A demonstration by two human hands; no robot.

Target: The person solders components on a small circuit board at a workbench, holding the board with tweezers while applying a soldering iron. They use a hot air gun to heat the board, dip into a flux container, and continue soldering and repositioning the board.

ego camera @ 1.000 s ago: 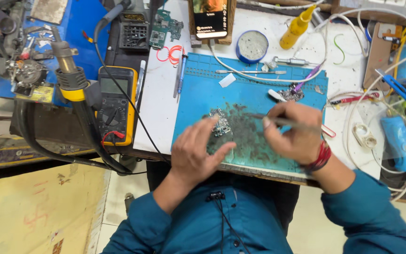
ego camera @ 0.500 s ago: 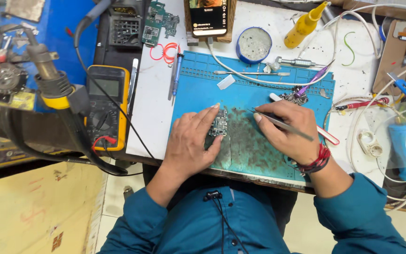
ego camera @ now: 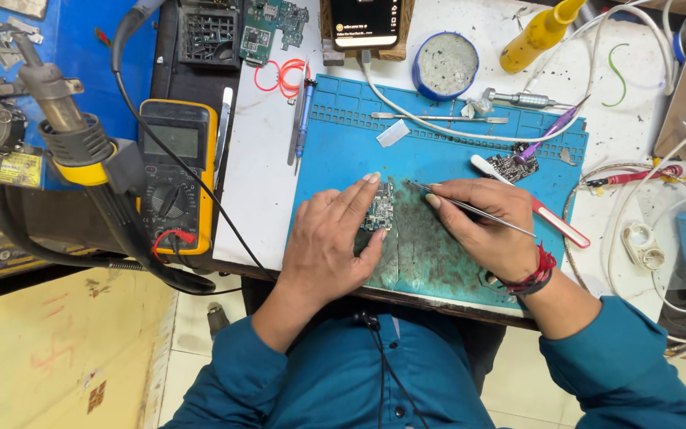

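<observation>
A small circuit board (ego camera: pixel 380 208) lies on the blue work mat (ego camera: pixel 343 135). My left hand (ego camera: pixel 332 242) rests flat on the mat with its fingers pressing against the board's left side and lower edge. My right hand (ego camera: pixel 482 226) grips thin metal tweezers (ego camera: pixel 470 208), whose tip points left toward the board and stops just short of its top right corner. A red thread band circles my right wrist.
A yellow multimeter (ego camera: pixel 175 171) and a hot air gun (ego camera: pixel 61 107) sit at the left. A phone (ego camera: pixel 365 22), a round tin (ego camera: pixel 446 65), a yellow bottle (ego camera: pixel 540 33), a second board (ego camera: pixel 510 167), loose tools and white cables crowd the far and right sides.
My left hand has settled flat against the board. My right hand has turned the tweezers so the tip now points at the board.
</observation>
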